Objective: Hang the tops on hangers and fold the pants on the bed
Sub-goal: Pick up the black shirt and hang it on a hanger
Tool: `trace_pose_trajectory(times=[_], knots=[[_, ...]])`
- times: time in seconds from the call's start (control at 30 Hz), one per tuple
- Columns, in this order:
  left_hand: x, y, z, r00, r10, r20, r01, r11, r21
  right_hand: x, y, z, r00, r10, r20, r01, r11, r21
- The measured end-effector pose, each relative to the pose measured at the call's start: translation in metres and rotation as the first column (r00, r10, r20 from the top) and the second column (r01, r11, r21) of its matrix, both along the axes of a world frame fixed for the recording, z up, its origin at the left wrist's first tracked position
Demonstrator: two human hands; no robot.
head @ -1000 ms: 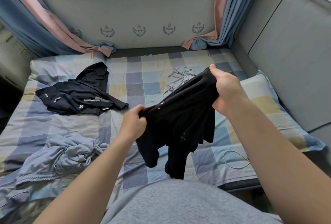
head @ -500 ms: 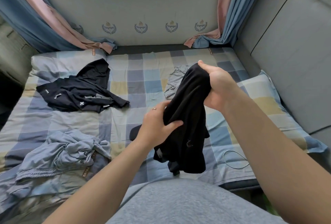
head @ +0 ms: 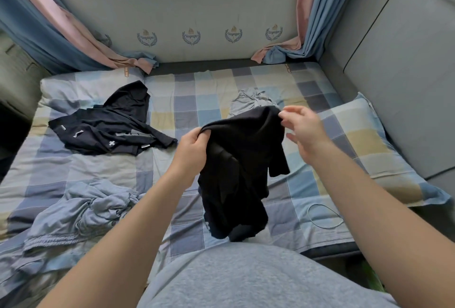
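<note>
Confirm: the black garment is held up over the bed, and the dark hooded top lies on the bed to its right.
Wrong side. The head view shows the dark hooded top on the bed left of the black garment, which is indeed held up.

I see the black garment (head: 241, 165) hanging bunched from my left grip (head: 194, 147), which clutches a fold of its upper edge. That edge runs up and right to my right grip (head: 302, 130), whose fingertips meet its corner, though blur hides whether they pinch it. Its limp lower part dangles below both grips, above the near side of the checked bed (head: 197, 101). Left of the left grip, a black top (head: 108, 130) with small white marks lies spread and rumpled. Below and left of that grip, a blue-grey garment (head: 81, 211) lies crumpled. Just beyond the right grip, a grey garment (head: 251, 101) lies bunched, partly hidden by the held one.
</note>
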State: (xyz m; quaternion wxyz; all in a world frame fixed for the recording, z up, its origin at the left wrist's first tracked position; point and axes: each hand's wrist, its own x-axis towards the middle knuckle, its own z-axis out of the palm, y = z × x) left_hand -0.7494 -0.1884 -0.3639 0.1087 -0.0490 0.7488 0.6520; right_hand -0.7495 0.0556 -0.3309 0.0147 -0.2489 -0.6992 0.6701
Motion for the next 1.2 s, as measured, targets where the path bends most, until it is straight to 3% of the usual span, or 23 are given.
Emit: trace_pose_trajectory(times=[0.13,0.23,0.33,0.47,0.57,0.63,0.77,0.9,1.07,1.2], knots=[[0.0,0.01,0.02,0.997,0.019,0.072,-0.028,0.992,0.12,0.028,-0.031,-0.031,0.919,0.392,0.043,-0.394,0.918,0.054],[-0.001,0.012,0.03,0.996,0.007,0.091,-0.024,0.982,0.187,0.047,-0.053,-0.049,0.734,0.671,0.101,-0.675,0.738,0.005],[-0.005,0.005,0.038,0.992,0.017,0.122,-0.044,0.975,0.218,0.056,-0.075,-0.061,0.582,0.795,0.174,-0.794,0.601,-0.091],[-0.011,-0.011,0.039,0.982,0.098,0.159,-0.13,0.97,0.204,0.045,-0.087,-0.068,0.715,0.69,0.112,-0.698,0.711,0.085],[-0.016,-0.029,0.033,0.974,0.159,0.163,-0.188,0.965,0.181,0.032,-0.082,-0.062,0.765,0.641,0.071,-0.644,0.758,0.103],[-0.017,-0.037,0.028,0.978,0.144,0.153,-0.165,0.977,0.135,0.027,-0.078,-0.06,0.801,0.595,0.066,-0.598,0.799,0.055],[-0.007,-0.039,0.016,0.983,0.137,0.121,-0.124,0.986,-0.11,0.023,-0.074,-0.057,0.893,0.447,0.052,-0.443,0.893,-0.074],[0.013,-0.028,0.002,0.957,-0.04,0.289,0.097,0.978,-0.187,0.024,-0.074,-0.05,0.961,0.277,0.015,-0.267,0.938,-0.222],[0.029,-0.005,-0.026,0.871,-0.229,0.434,0.337,0.922,-0.19,0.028,-0.069,-0.033,0.995,0.081,-0.062,-0.1,0.901,-0.422],[0.028,0.012,-0.04,0.918,-0.15,0.366,0.236,0.95,-0.202,0.034,-0.063,-0.024,0.994,0.004,-0.106,-0.061,0.839,-0.54]])
